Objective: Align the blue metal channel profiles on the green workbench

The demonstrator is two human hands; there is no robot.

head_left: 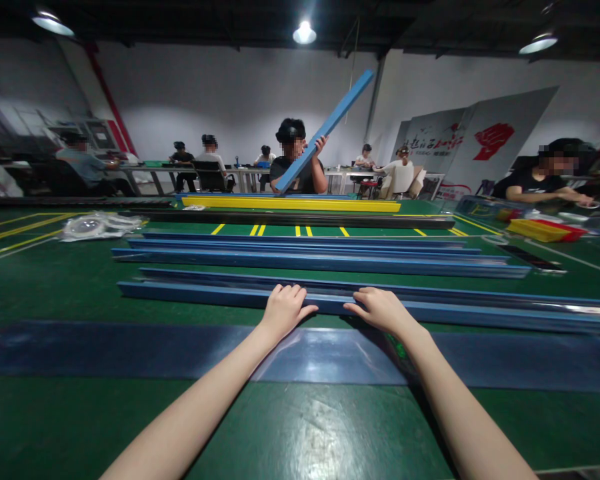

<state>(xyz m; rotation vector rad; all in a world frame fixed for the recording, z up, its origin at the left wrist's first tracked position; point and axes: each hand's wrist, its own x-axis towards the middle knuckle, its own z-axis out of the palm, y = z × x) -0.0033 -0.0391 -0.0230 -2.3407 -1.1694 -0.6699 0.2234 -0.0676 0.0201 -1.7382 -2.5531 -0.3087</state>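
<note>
A long blue channel, open along its top, lies across the green table in front of me. My left hand grips its near wall, fingers over the edge and thumb pointing right. A short way to the right, my right hand holds the same wall, its thumb pointing left. The fingertips of both hands are partly hidden inside the channel. Between my forearms and the channel lies a flat, shiny bluish strip, apparently clear plastic. More blue channels lie just beyond, roughly parallel.
Farther back on the green table are a dark bar and a yellow bar. A clear plastic bag lies left; a phone and a yellow tray lie right. Opposite, a person holds up a blue bar.
</note>
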